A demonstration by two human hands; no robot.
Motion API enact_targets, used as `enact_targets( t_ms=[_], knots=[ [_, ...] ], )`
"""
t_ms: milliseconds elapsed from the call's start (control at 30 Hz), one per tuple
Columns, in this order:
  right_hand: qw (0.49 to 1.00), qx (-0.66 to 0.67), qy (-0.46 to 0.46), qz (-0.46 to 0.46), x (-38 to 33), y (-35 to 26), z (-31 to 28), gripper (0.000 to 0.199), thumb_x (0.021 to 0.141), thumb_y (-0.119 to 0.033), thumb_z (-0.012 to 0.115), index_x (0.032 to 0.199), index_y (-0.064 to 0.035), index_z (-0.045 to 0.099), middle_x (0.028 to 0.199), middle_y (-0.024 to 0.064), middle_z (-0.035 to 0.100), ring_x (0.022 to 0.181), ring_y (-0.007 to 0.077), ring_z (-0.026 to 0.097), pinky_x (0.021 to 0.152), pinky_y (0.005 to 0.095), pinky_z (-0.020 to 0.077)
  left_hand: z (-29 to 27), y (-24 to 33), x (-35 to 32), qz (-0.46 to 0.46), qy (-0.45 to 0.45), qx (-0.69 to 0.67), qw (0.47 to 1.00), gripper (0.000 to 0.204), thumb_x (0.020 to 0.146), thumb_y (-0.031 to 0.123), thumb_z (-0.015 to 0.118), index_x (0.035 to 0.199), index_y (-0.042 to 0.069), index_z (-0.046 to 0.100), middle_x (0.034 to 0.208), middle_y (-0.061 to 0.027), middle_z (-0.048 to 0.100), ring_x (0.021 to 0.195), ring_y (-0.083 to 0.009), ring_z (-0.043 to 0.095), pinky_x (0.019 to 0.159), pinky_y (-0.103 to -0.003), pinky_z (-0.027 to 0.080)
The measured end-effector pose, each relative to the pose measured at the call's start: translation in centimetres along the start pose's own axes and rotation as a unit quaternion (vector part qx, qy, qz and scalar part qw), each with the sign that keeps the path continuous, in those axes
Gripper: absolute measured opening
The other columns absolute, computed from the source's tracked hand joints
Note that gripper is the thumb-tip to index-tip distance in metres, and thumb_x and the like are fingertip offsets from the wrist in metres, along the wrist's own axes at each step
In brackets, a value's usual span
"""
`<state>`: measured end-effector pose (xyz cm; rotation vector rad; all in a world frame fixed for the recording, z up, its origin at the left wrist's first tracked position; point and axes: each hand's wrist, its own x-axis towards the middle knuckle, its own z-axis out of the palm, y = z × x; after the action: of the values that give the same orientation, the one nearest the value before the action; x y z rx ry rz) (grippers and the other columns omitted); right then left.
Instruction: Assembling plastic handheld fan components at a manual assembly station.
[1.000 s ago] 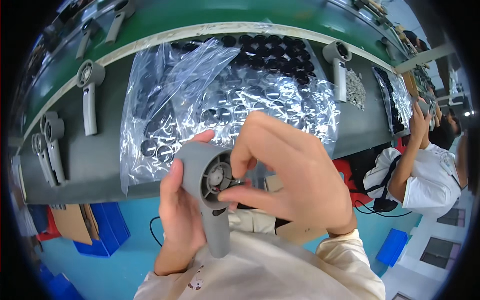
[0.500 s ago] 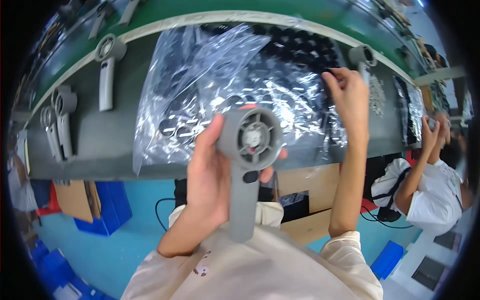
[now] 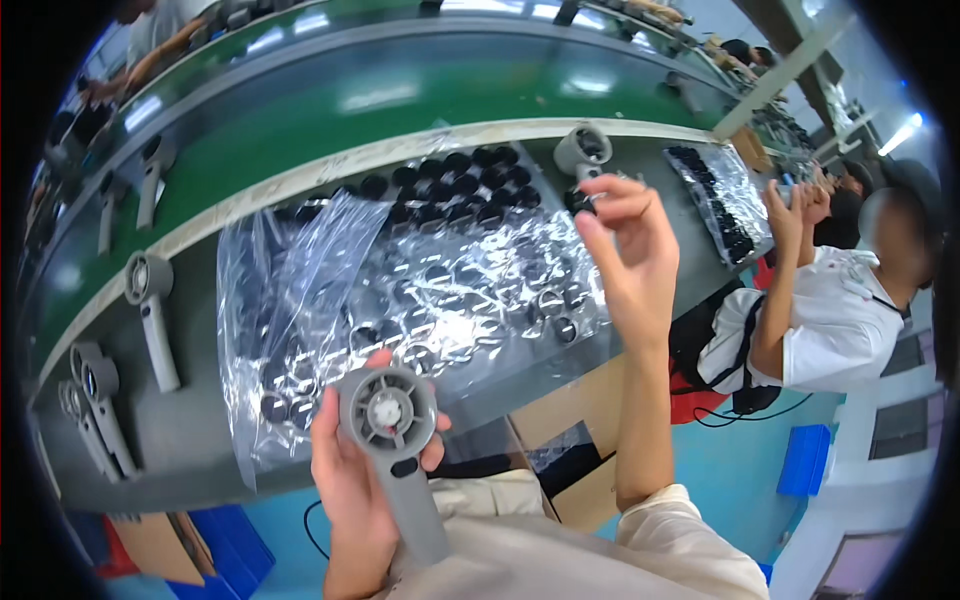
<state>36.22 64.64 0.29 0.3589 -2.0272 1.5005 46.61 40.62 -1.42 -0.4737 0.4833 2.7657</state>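
A grey handheld fan (image 3: 412, 500) is in my left hand (image 3: 345, 480), fingers wrapped behind its round, spoked head, its handle pointing down toward my shirt. My right hand (image 3: 635, 255) is raised over the bench's far right part. Between its thumb and fingertips sits a small round black cap (image 3: 579, 200), partly hidden by the fingers. Just beyond it stands another grey handheld fan (image 3: 583, 150). A clear plastic sheet (image 3: 470, 335) lies over many round black caps (image 3: 462, 185) on the bench; those at the far edge are uncovered.
More grey fans (image 3: 155, 330) stand on the dark bench (image 3: 210, 440) at the left. Past its pale rim runs a green conveyor (image 3: 400, 95). Another bag of black parts (image 3: 715, 200) lies at right, beside a co-worker (image 3: 820, 300). Cardboard boxes (image 3: 570, 430) are below the bench.
The view has swung up and right. My right hand now has a black cap at its fingertips, near the standing fan. My left hand still holds its fan, now lower.
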Motion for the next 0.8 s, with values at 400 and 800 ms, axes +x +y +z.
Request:
enact_targets(
  t_ms=[400, 800],
  knots=[
    [0.912, 0.294, -0.109, 0.266, -5.1, -8.3, 5.6, 0.036, 0.074, 0.011, 0.064, 0.108, 0.0089, 0.052, 0.097, 0.0095, 0.053, 0.081, 0.0101, 0.055, 0.071, 0.0216, 0.0495, 2.8, 0.3, 2.3, 0.018, -0.037, 0.014, 0.999, 0.049, 0.096, 0.044, 0.035, 0.124, 0.006, 0.046, 0.101, -0.0108, 0.06, 0.075, -0.021, 0.06, 0.06, -0.034, 0.05],
    [0.968, 0.177, -0.151, 0.092, -5.1, -7.2, 4.4, 0.053, 0.073, -0.023, 0.077, 0.111, 0.0047, 0.053, 0.105, 0.0227, 0.055, 0.097, 0.0254, 0.055, 0.082, 0.0314, 0.0474, 1.6, 1.0, 1.0, 0.017, -0.043, 0.053, 0.998, 0.048, 0.095, 0.045, 0.038, 0.126, 0.009, 0.044, 0.105, -0.0106, 0.06, 0.078, -0.0199, 0.061, 0.062, -0.033, 0.051]
  ],
)
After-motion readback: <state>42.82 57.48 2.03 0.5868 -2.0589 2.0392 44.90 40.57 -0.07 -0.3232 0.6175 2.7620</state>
